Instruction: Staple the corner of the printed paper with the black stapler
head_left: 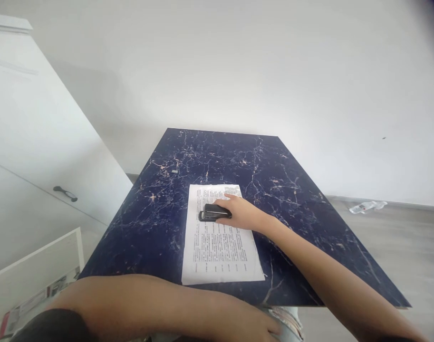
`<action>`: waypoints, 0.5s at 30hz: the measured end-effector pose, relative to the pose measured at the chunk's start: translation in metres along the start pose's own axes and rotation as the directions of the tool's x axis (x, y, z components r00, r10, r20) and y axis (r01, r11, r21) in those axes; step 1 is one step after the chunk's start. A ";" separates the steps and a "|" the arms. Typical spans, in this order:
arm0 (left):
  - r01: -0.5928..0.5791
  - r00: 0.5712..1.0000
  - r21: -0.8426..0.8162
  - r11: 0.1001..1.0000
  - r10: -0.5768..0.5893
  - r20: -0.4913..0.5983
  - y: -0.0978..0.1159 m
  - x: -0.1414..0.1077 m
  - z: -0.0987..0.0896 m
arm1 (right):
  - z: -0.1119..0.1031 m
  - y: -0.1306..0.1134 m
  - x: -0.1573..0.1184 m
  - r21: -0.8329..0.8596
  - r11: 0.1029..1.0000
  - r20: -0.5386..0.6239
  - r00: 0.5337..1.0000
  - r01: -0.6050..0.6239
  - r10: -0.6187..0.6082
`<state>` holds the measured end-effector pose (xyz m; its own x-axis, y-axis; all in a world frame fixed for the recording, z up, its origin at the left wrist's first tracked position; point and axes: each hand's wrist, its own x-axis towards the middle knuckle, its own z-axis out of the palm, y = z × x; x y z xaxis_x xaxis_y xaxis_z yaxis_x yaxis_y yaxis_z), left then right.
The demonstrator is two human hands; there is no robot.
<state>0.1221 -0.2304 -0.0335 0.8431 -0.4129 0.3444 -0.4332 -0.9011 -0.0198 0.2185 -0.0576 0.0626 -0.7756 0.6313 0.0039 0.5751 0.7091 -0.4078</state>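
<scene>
My right hand (244, 213) is closed around the rear part of a black stapler (210, 213). The stapler lies across a printed sheet or thin stack of paper (220, 274), its front end pointing left. Lines of dark text fill the page, turned sideways to me. Under the paper is a dark blue marble-patterned table (217, 152). My left arm stretches along the table's near edge, and my left hand (265, 327) hangs low by my lap at the bottom of the view. Its fingers are mostly cut off by the frame.
A white cabinet with a black handle (65, 194) stands to the left. Below it is a clear-walled box (34, 254) with printed items inside. A clear plastic bottle (367, 207) lies on the floor at right, against the white wall (238, 66).
</scene>
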 end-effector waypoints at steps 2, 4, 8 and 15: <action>0.019 0.999 -0.019 1.000 -0.019 0.036 -0.002 -0.001 -0.011 | -0.002 0.003 -0.012 0.030 0.999 -0.009 1.000 -0.012 0.012; 0.035 0.999 -0.023 0.999 -0.034 0.041 -0.005 -0.001 -0.022 | 0.000 0.003 -0.016 0.047 0.999 -0.035 0.999 -0.006 0.007; 0.044 0.998 -0.056 0.997 -0.046 -0.035 -0.010 -0.006 -0.050 | 0.001 0.006 -0.021 0.144 0.989 -0.197 0.980 0.035 -0.006; 0.670 0.677 -0.031 0.742 -0.627 -0.386 -0.054 -0.061 -0.115 | -0.047 0.074 -0.058 0.257 0.944 -0.495 0.811 -0.206 0.312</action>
<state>0.0580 -0.1410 0.0543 0.7194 0.3366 0.6076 0.2335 -0.9410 0.2448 0.3177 -0.0269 0.0752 -0.3206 0.8886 0.3279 0.6362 0.4586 -0.6204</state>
